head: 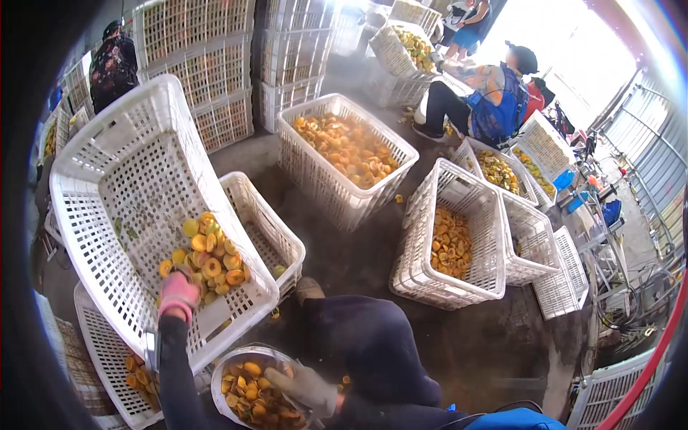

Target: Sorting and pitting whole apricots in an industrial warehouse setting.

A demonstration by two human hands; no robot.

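My left hand (180,293), in a pink glove, reaches into a tilted white plastic crate (145,166). It touches a heap of yellow-orange stone fruit (215,252), many with a hollow or cut face showing, gathered at the crate's low end. Its fingertips are hidden among the fruit. Below, my right hand (303,387), in a pale grey glove, lies over the right side of a round metal basin (217,384). Fruit halves and pieces (247,387) fill much of that basin. Whether the right fingers hold something is not clear.
Crates of fruit halves stand ahead (344,150) and to the right (451,242). Another crate (263,231) sits beneath the tilted one, and a lower-left crate (107,344) holds some fruit. Crate stacks (196,70) rise behind. A seated person (494,97) works at the back right.
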